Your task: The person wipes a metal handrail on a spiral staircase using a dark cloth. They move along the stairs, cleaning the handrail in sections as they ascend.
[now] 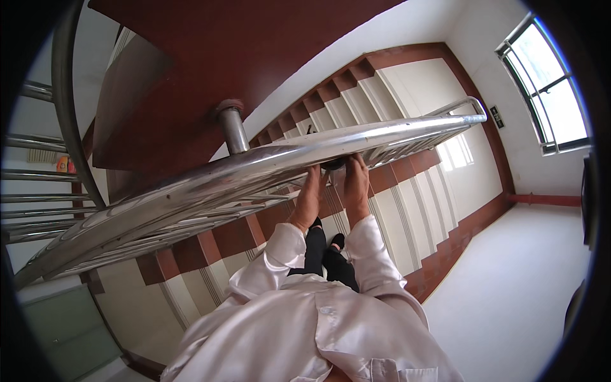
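A shiny metal handrail (305, 148) runs across the view, with metal balusters (229, 208) beneath it. My left hand (310, 198) reaches up to the rail's underside, its fingertips hidden by the rail. Beside it, to the right, my right hand (356, 184) is raised in the same way, its fingers bent near the rail's lower edge. Between the two hands a dark rounded object (333, 164) shows partly; what it is I cannot tell. Whether either hand grips it or the rail is hidden.
Tiled stairs (401, 217) with red-brown edges descend or rise below me; my feet are on them. Past the rail lies another flight (343, 107). A red-brown slanted surface (191, 71) meets the rail by a metal post (234, 131). A barred window (549, 90) is at the right.
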Tool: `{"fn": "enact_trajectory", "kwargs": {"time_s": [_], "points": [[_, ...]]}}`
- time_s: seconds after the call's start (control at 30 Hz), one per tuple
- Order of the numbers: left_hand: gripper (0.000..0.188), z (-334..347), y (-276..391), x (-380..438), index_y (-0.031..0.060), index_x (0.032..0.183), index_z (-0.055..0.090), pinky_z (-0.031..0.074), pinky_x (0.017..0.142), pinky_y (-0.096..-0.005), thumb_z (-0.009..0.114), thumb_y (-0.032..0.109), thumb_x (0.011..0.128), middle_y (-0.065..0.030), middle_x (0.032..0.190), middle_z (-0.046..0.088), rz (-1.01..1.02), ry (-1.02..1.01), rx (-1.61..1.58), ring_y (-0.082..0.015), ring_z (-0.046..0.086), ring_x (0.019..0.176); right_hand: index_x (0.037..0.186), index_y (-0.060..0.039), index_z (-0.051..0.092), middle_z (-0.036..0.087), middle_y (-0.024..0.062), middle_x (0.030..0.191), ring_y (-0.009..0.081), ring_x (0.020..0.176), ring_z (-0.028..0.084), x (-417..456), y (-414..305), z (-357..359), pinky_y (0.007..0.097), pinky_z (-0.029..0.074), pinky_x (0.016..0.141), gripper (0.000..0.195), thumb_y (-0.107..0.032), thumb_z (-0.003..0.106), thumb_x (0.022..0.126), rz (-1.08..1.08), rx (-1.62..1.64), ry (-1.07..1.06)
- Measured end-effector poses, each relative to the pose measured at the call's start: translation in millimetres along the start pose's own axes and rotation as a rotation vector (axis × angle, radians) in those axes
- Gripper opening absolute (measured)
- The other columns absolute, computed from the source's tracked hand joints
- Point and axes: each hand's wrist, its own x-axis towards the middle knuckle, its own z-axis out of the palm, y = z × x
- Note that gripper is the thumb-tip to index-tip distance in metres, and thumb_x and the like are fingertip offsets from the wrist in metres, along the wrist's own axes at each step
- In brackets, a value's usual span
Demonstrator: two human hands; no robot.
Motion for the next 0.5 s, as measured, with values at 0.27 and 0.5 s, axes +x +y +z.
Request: {"fn": "enact_trajectory", "kwargs": {"time_s": [0.27,0.5], "points": [[0.077,-3,3,-13,0.0064,0.166,0.001,0.006,0.128,-0.0359,0.043,0.041,0.112,-0.0131,0.174,0.005,-0.120,-0.083,0.576,-0.0235,0.004,0.160,0.131,0.0021,0.060,0.063,0.0222,0.128,0.0363,0.124,0.056,43,112,-32,0.0414,0.041,0.108,0.037,-0.019,0.042,0.106,-0.278,-0.344,-0.068],[0.086,-21,-30,0,0.0070,0.167,-0.001,0.012,0.128,-0.0364,0.056,0.003,0.102,-0.0168,0.173,0.011,0.095,-0.133,0.707,-0.0262,0.010,0.160,0.126,-0.0025,0.062,0.066,0.0271,0.123,0.0468,0.117,0.060,50,129,-30,0.0470,0.047,0.101,0.032,-0.018,0.049,0.100,-0.314,-0.451,-0.087]]}}
